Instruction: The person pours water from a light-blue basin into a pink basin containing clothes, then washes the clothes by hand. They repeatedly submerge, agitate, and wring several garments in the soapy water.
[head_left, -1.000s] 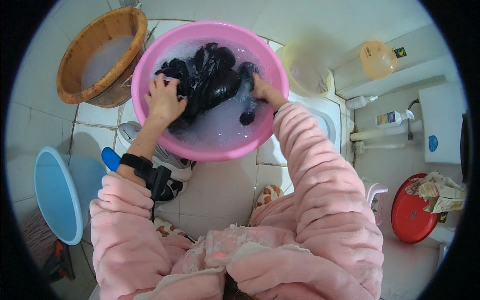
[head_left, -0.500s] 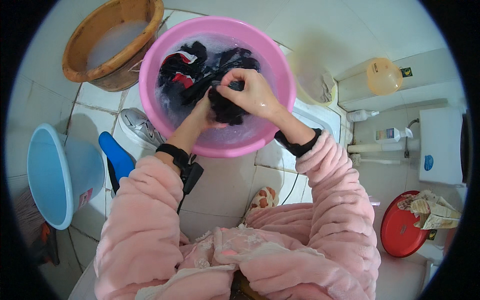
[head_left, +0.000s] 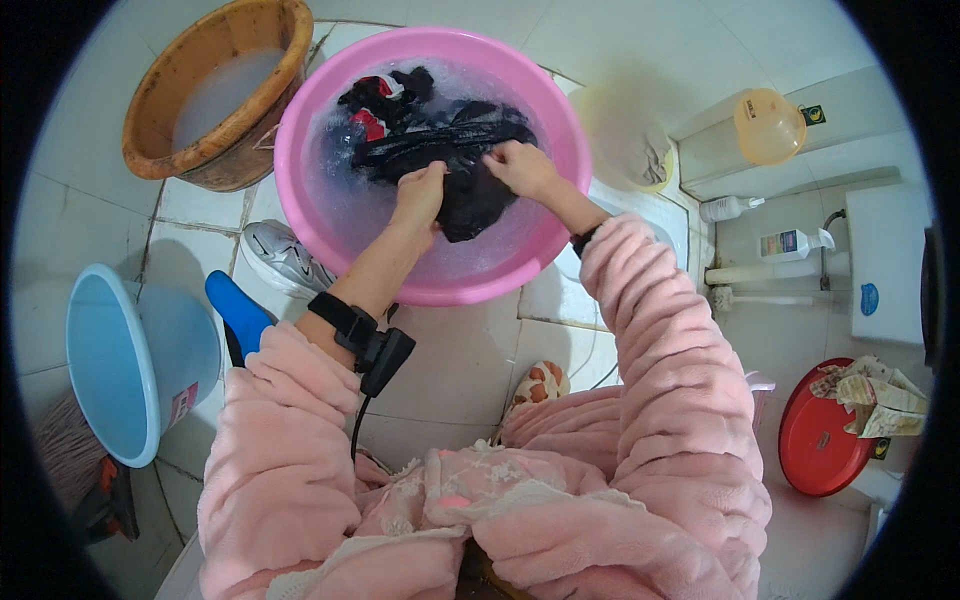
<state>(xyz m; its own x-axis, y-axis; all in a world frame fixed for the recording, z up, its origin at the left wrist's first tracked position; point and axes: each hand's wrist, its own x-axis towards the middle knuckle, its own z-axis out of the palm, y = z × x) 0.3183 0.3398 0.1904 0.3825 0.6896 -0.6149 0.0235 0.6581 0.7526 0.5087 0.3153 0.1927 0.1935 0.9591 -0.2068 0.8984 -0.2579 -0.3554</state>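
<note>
A wet black garment (head_left: 475, 195) is spread between my hands in a pink basin (head_left: 583, 160) of sudsy water. My left hand (head_left: 420, 195) pinches it on the left side, fingertips partly hidden by the cloth. My right hand (head_left: 520, 168) grips its right side, thumb and fingers pressed together. Part of the garment stretches in a band behind my hands, and its lower end hangs toward the near rim. At the far left of the basin, more black cloth with red and white patches (head_left: 370, 124) floats in the suds.
A wooden tub (head_left: 135, 150) of cloudy water stands at the far left, a light blue bucket (head_left: 140, 350) nearer. Grey sneakers (head_left: 275, 250) and a blue insole (head_left: 238, 305) lie beside the basin. On the right are a pale yellow bucket (head_left: 655, 175), a spray bottle (head_left: 790, 245) and a red lid (head_left: 820, 440).
My hands have moved apart, from bunching the black cloth together to holding it stretched out. My right hand has shifted right, and the cloth is flatter across the water.
</note>
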